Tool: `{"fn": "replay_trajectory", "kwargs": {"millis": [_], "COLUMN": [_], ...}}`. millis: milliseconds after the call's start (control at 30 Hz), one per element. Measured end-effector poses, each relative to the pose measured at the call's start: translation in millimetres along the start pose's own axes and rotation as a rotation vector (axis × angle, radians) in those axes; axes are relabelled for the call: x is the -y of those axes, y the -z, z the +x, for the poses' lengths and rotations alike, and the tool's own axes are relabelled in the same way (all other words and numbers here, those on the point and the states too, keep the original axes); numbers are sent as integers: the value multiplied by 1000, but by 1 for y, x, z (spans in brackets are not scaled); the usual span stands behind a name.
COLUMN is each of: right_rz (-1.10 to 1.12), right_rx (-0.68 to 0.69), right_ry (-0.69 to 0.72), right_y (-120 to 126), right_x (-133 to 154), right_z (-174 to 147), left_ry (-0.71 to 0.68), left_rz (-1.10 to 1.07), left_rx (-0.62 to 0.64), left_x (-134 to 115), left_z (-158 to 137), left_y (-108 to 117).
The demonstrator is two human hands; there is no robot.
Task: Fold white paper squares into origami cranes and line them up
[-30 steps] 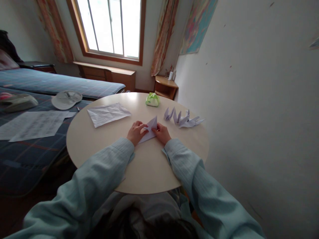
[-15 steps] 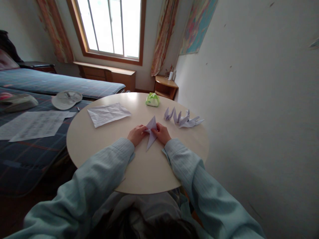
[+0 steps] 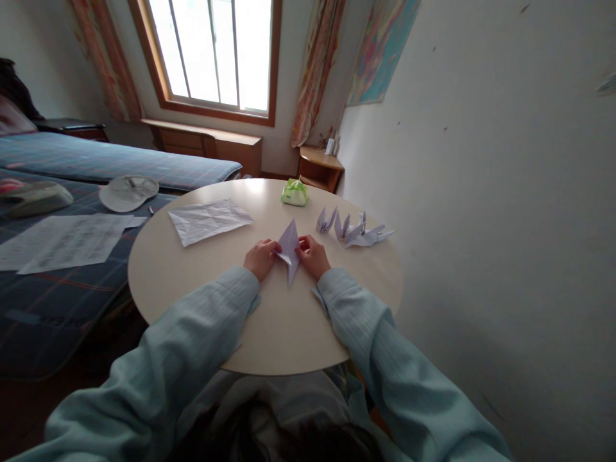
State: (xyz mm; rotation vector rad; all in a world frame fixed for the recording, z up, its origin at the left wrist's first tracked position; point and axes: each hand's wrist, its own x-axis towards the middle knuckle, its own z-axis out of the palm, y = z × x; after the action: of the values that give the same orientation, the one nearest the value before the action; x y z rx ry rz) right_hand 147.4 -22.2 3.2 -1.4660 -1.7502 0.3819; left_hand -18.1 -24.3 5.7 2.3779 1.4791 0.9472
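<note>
A folded piece of white paper (image 3: 289, 247), long and pointed at its far and near ends, is held between my two hands over the round table (image 3: 192, 289). My left hand (image 3: 262, 258) pinches its left edge between thumb and fingers. On the other side, my right hand (image 3: 313, 256) grips the right edge, its fingers bent around the paper. To the right of my hands stand several folded paper cranes (image 3: 353, 230) in a row. A creased sheet of paper (image 3: 210, 221) lies flat on the left part of the table.
A green tissue pack (image 3: 294, 192) stands near the table's far edge. Left of the table, a bed (image 3: 96, 295) bears printed sheets (image 3: 65, 240) and a pale cap (image 3: 129, 193). The white wall (image 3: 481, 212) runs close along the right side.
The folded paper has turned slightly, its near point swinging to the right and its far point to the left. My left hand has shifted a little left; both hands still hold it.
</note>
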Motion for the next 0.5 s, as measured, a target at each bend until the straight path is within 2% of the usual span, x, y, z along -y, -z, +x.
{"fn": "replay_trajectory", "kwargs": {"millis": [233,500], "right_rz": [-48,-99], "right_rx": [-66,-69], "right_ry": [-30,-41], "right_y": [1,2], "right_x": [-3,-3], "right_z": [0,0], "left_ry": [17,17], "left_rz": [-20,-46], "left_rx": [-38,-71], "left_x": [-1,-4], "left_z": [0,-1], "left_y": [0,3]}}
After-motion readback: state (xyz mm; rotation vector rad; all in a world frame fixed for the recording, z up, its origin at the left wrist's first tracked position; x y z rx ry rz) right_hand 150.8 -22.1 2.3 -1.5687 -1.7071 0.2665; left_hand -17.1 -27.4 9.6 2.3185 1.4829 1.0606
